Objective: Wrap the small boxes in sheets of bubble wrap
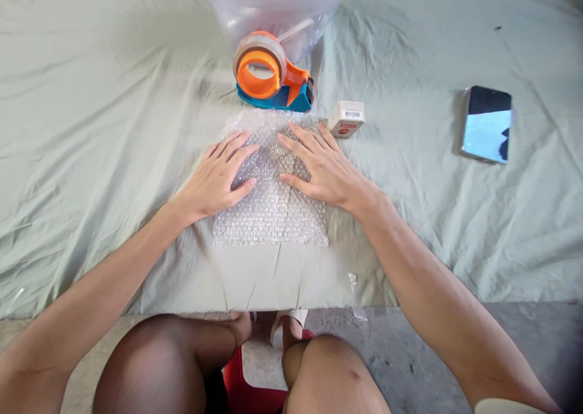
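Observation:
A sheet of clear bubble wrap (271, 220) lies flat on the cloth-covered table in front of me. My left hand (223, 171) rests palm down on its left side, fingers spread. On the right side my right hand (319, 165) lies the same way, its fingers apart and pointing up and inward. Just beyond the right fingertips stands a small cardboard box (347, 119) with a barcode and red print. An orange and blue tape dispenser (273, 77) with a roll of tape sits at the far edge of the bubble wrap.
Behind the dispenser stands a translucent plastic basin (282, 7) with something green and white inside. A phone (487, 124) lies at the right. A pale green wrinkled cloth (113, 128) covers the table, and a clear plastic scrap (354, 286) is near its front edge.

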A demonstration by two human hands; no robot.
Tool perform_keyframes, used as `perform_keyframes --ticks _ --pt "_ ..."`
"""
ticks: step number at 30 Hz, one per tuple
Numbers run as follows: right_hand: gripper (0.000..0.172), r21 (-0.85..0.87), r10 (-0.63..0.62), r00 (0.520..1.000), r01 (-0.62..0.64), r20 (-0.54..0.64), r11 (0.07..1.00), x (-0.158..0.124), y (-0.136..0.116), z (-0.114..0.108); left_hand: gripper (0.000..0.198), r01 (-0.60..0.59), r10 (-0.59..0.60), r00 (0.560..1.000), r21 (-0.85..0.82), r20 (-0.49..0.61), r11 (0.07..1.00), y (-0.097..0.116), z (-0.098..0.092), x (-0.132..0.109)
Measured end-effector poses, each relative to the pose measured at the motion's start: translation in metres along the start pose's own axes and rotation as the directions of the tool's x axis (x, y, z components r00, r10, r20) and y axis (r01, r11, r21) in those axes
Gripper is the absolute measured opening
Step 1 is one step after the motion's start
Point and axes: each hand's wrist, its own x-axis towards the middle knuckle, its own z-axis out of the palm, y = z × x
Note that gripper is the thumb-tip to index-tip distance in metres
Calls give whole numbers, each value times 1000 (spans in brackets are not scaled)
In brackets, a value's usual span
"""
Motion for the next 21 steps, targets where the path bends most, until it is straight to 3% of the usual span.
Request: perform_keyframes --ticks 9,21 --pt "68 -75 44 996 -38 77 996 1 -8 -11 58 95 -96 995 26 28 995 6 -6 2" --pt "71 -21 75 993 -73 90 997 2 -11 -13 60 183 -183 983 32 11 983 2 -2 2"
